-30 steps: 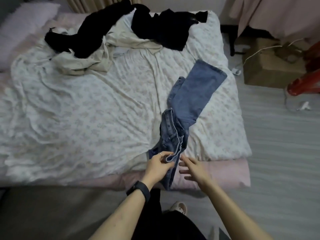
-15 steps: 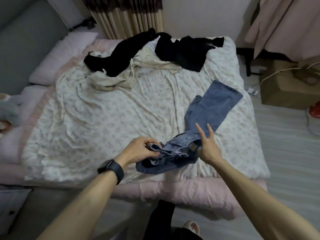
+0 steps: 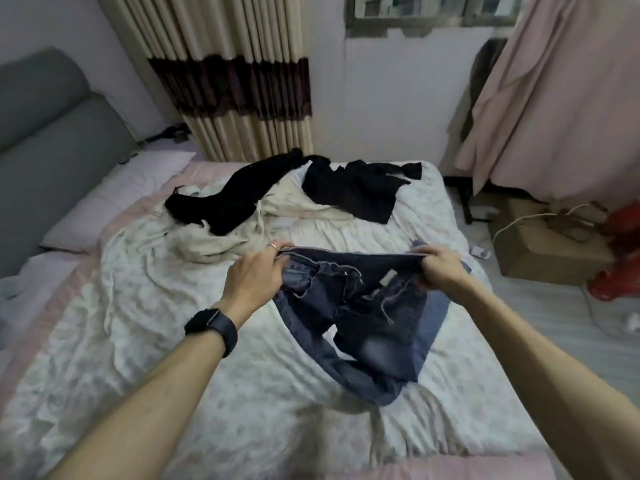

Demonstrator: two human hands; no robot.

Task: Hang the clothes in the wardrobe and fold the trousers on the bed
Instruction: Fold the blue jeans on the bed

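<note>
Blue jeans [image 3: 367, 317] hang above the bed [image 3: 145, 341], held up by the waistband with the legs drooping onto the floral sheet. My left hand [image 3: 256, 275], with a ring and a black watch on the wrist, grips the waistband's left end. My right hand [image 3: 441, 268] grips the right end. The waistband is stretched between both hands. Further back on the bed lie a long black garment [image 3: 239, 195], a second black garment [image 3: 360, 188] and a cream garment [image 3: 221, 240], all crumpled together.
A grey headboard [image 3: 45, 133] and pale pillow [image 3: 117, 195] are at the left. Striped curtains [image 3: 235, 81] hang behind the bed. At the right are pink hanging fabric [image 3: 561, 98], a cardboard box [image 3: 540, 244] with a cable, and something red [image 3: 620, 258] on the floor.
Both hands moved from the bed's near edge up and forward, lifting the jeans off the sheet by the waistband and spreading it wide. The view tilted up to show the wall and curtains.
</note>
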